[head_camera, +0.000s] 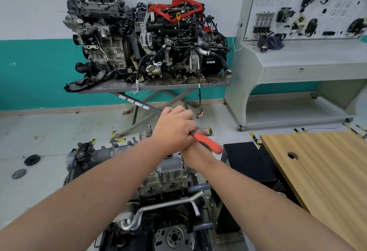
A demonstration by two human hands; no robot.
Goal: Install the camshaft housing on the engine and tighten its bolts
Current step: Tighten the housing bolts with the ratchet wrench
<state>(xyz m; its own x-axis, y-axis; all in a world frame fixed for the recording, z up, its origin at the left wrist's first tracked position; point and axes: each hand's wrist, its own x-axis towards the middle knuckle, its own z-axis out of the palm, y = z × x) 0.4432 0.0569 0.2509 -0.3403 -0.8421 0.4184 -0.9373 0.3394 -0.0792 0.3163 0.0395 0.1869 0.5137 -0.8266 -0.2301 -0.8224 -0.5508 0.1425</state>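
Tightening: left hand (pixel 174 129) stacked over right hand (pixel 195 147), both closed around ratchet (pixel 208 143); socket extension (pixel 182 163) below on camshaft housing (pixel 170 173) bolt. Best kept vertical, steady pull.

Both forearms are bare from the frame's 6 o'clock edge up to the left hand (pixel 174 129) and right hand (pixel 193 149); no sleeves, gloves or, seemingly, rings show.
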